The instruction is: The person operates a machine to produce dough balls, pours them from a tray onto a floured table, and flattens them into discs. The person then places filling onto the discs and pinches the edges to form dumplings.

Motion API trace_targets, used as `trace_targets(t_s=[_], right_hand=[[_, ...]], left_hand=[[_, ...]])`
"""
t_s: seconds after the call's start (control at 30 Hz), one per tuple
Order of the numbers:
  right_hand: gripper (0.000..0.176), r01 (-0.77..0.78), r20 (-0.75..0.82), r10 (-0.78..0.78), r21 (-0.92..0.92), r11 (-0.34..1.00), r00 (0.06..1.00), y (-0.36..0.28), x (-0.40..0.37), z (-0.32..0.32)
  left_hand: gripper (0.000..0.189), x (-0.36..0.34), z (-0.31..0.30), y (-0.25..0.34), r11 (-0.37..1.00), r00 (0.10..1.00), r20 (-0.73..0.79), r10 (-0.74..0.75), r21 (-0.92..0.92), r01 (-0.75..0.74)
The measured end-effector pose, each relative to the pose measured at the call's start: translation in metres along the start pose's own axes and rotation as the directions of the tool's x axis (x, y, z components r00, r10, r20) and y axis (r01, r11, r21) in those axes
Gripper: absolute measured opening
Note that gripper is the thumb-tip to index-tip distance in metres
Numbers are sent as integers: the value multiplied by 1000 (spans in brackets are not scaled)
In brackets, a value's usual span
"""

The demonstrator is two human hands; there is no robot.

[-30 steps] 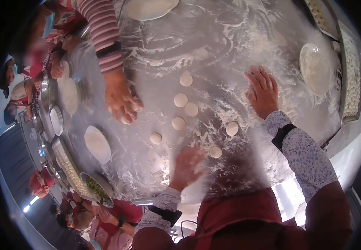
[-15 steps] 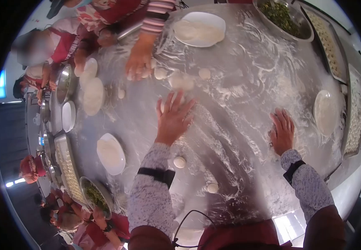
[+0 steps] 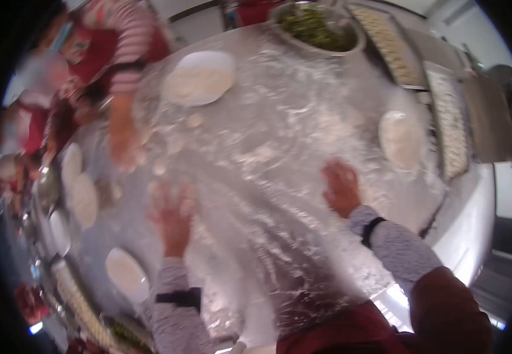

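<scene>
My left hand (image 3: 173, 212), blurred by motion, has its fingers spread over the floured table (image 3: 250, 224). Just beyond its fingertips is a small dough ball (image 3: 160, 166). Another dough ball (image 3: 194, 120) sits farther back. On the right, my right hand (image 3: 341, 186) rests low over the tabletop, fingers stretched out and blurred. I see nothing held in either hand. An oval plate of flour (image 3: 403, 141) stands to the right of that hand.
At the back are a plate of flour (image 3: 201, 79) and a metal bowl of chopped greens (image 3: 318, 29). Trays of small pieces (image 3: 447, 124) line the right edge. A co-worker's hand (image 3: 127, 144) reaches in from the left, near flat dough rounds (image 3: 84, 200). Another plate (image 3: 127, 274) stands front left.
The camera has turned to the right, so the table and both hands appear farther left, and the picture has blurred. Both hands remain spread over the table.
</scene>
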State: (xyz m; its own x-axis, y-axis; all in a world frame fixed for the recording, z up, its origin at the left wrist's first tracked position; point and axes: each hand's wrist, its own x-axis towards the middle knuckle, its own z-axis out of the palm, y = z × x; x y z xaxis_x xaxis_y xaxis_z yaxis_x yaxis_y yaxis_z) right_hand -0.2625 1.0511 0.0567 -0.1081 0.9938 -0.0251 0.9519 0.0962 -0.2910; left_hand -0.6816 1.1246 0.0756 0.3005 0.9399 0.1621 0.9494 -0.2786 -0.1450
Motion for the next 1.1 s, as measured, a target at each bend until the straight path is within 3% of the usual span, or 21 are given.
trace_targets(t_s=[0.07, 0.17, 0.33, 0.47, 0.57, 0.6, 0.67, 0.73, 0.77, 0.8, 0.87, 0.93, 0.97, 1.03, 1.07, 1.1], right_hand=[[60, -17, 84, 23, -67, 998, 996, -3, 2, -6], [60, 17, 122, -1, -133, 991, 993, -2, 4, -8], [58, 50, 89, -41, -99, 994, 995, 4, 2, 0], [50, 102, 124, -130, 204, 974, 984, 17, -1, 2], [42, 162, 9, -203, 569, 806, 979, 50, -41, -13], [39, 171, -45, -186, 637, 752, 982, 68, -59, -26], [37, 114, -51, -113, 730, 673, 992, 117, -98, -61], [31, 25, -99, 74, 745, 667, 992, 182, -144, -100], [28, -120, -27, 239, 808, 576, 971, 218, -167, -110], [26, -250, 59, 392, 855, 455, 918, 251, -191, -118], [20, -400, 14, 652, 800, 448, 758, 314, -229, -138], [18, -498, 44, 858, 829, 255, 512, 366, -259, -142], [18, -497, 41, 865, 832, 248, 501, 385, -267, -143], [20, -457, 320, 924, 868, -196, 212, 414, -277, -142], [20, -450, 321, 926, 870, -203, 201, 423, -276, -144], [23, -341, 347, 907, 904, -257, 237, 428, -271, -147]], left_hand=[[58, 20, -42, 11, 995, 997, 5, -79, -63, 80], [58, -1, -53, 42, 957, 996, 85, -3, -289, 28], [55, -14, -84, 110, 886, 977, 158, 141, -461, -54], [56, 7, -124, 163, 861, 955, 211, 206, -504, -74], [56, 29, -142, 208, 861, 964, 199, 176, -505, -53], [56, 40, -147, 227, 833, 964, 219, 149, -553, -4], [55, 72, -153, 275, 816, 962, 198, 189, -577, -42], [55, 112, -156, 332, 791, 957, 183, 226, -608, -71], [54, 136, -157, 364, 750, 946, 159, 281, -652, -114], [54, 162, -156, 396, 704, 932, 132, 339, -693, -157], [53, 213, -145, 460, 639, 903, 0, 429, -706, -304], [53, 259, -131, 517, 607, 883, -40, 467, -712, -353], [53, 282, -133, 545, 589, 866, -65, 496, -707, -391], [53, 326, -137, 597, 565, 839, -93, 536, -699, -439], [52, 345, -137, 620, 580, 847, -135, 515, -672, -460], [51, 361, -136, 641, 597, 853, -176, 491, -645, -476]])
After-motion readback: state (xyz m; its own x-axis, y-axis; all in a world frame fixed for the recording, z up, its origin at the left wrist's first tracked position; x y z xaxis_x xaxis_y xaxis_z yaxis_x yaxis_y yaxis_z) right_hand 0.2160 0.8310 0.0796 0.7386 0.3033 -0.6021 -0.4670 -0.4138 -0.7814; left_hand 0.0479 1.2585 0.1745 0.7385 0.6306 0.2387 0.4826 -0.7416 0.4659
